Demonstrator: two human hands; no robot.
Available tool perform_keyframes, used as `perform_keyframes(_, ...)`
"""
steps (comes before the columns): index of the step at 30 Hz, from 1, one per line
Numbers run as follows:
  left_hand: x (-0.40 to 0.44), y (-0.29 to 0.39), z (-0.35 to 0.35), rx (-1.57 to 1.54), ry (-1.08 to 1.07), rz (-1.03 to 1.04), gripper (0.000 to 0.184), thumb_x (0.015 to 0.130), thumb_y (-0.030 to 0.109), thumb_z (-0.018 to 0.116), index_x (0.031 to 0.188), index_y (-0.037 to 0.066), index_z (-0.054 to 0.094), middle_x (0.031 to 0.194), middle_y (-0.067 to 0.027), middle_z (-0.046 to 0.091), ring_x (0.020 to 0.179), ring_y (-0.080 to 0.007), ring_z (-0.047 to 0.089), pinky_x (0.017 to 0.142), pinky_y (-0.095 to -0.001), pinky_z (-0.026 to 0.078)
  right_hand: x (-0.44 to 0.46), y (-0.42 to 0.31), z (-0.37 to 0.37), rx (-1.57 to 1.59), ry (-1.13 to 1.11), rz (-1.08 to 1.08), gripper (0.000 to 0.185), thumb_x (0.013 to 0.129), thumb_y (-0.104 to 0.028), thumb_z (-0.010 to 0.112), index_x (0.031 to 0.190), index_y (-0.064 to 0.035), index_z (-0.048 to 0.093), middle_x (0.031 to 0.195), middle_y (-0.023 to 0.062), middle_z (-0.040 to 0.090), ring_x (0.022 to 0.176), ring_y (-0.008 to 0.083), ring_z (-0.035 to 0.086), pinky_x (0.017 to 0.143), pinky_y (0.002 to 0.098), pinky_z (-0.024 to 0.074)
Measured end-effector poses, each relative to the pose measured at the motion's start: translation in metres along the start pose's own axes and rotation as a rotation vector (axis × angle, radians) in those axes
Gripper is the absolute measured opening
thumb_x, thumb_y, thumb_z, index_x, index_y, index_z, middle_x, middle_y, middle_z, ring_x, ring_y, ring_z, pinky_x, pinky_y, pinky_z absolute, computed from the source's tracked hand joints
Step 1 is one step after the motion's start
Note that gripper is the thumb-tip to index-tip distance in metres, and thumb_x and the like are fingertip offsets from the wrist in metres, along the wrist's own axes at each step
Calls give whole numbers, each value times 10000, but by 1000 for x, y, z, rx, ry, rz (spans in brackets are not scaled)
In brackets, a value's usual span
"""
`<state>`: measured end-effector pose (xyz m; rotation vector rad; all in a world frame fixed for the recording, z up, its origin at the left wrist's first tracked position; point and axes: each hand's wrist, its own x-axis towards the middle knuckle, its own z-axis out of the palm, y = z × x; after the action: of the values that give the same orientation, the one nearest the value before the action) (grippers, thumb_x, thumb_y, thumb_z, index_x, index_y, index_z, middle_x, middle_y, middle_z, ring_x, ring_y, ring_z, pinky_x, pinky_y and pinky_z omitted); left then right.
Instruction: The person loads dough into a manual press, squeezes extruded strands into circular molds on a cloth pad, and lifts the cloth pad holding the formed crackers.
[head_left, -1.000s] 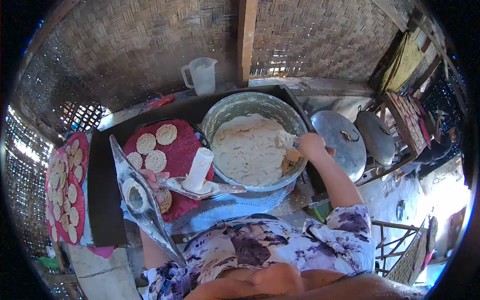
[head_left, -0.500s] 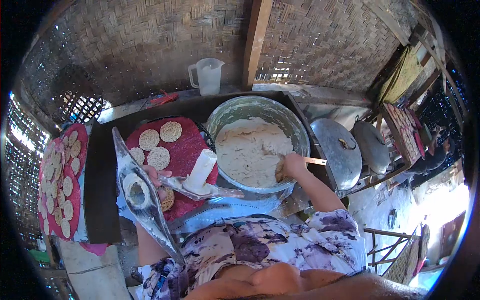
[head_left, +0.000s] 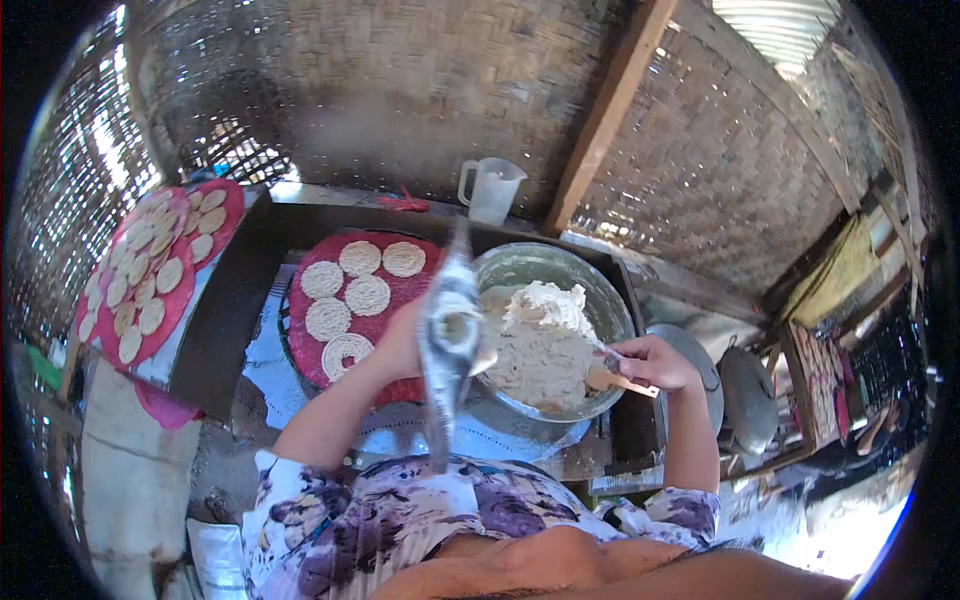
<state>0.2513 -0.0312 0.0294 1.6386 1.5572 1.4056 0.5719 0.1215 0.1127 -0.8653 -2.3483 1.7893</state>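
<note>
**Scooping at the basin, press held alongside**

Your right hand [head_left: 655, 363] is closed on the handle of a scoop [head_left: 608, 354], at the right side of the basin [head_left: 598, 279]. Its far end runs toward a raised white clump of dough [head_left: 545, 306]; can't tell if the clump is loaded on it or just piled up. A pale strip [head_left: 640, 385] sits under your fingers, maybe part of the same tool, unclear.

Your left hand [head_left: 402, 340] grips the long press [head_left: 452, 330], up in front of you between the basin and the red sheet [head_left: 412, 290]. The press is blurred and covers part of the hand, so exact finger placement can't be read. A round opening shows midway along it.

Six pale coiled rounds lie on the sheet. Five look filled in; the one nearest you [head_left: 346, 354] has a gap in the middle. The dough mass [head_left: 535, 368] is inside the basin, below its rim. A clear pitcher [head_left: 494, 192] stands behind the basin.

Step in hand, as judged: gathering dough. The next move calls for a firm scoop grip, a clump that holds together, and a steady press with its opening turned to where dough can go in. Main risk: dough dropping off the scoop at the rim.
</note>
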Motion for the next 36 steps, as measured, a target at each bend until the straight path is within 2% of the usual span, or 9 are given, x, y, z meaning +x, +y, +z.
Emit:
perform_keyframes(3,10,-1,25,211,11,207,646,591,389,755,1098,59,527,960,-105,606,867,-224,602,774,-336,467,4,-13,-1,-6,-171,20,410,803,-285,621,1088,8,584,744,-25,574,559,49,438,480,215,369)
perform_keyframes(7,15,6,31,371,-136,55,541,616,367,716,1047,74,569,1016,-135,596,913,-287,587,809,-358,454,8,-44,1,-767,20,-481,368,788,-314,614,1070,-78,615,807,46,639,624,145,558,572,279,422)
perform_keyframes(8,13,14,31,365,-150,135,500,630,347,699,1029,71,579,1015,-148,594,919,-298,583,804,-364,457,-2,-68,2,-1059,107,-367,316,765,-289,609,1021,-106,637,811,64,628,656,204,577,579,334,429)
perform_keyframes(14,11,28,42,272,-87,75,417,671,313,652,1018,89,594,987,-141,600,914,-297,576,804,-354,452,12,-115,74,-1723,354,-755,193,752,-169,574,931,-125,631,654,15,518,607,161,530,507,313,384)
perform_keyframes(17,16,-11,41,124,-54,102,387,664,262,663,1007,95,596,950,-130,620,889,-301,588,782,-360,459,19,-87,110,-1989,587,-1154,170,743,-134,574,909,-140,611,656,-13,498,567,141,505,486,286,369)
perform_keyframes(25,23,-50,28,130,37,262,386,674,252,653,1007,67,590,964,-150,615,895,-322,585,780,-365,461,-34,-114,62,-1514,790,-820,216,603,-161,698,796,-116,613,574,9,482,514,199,520,474,328,412)
perform_keyframes(28,23,-41,39,259,-7,185,395,679,289,644,1014,87,596,977,-162,611,891,-336,585,775,-373,461,-17,-110,56,-1449,851,-880,193,617,-169,693,788,-116,619,573,17,489,529,219,530,492,338,425)
perform_keyframes(32,20,14,29,326,-91,68,402,687,320,627,1008,79,593,948,-172,615,903,-341,582,772,-393,460,-18,-103,50,-1522,670,-832,169,666,-242,662,796,-148,606,617,3,487,564,198,538,490,334,416)
perform_keyframes(36,28,-7,50,320,-133,44,398,691,340,625,998,87,599,947,-172,616,899,-342,583,769,-397,460,-2,-91,64,-1543,570,-896,114,717,-213,596,793,-133,566,603,1,469,554,188,525,495,326,416)
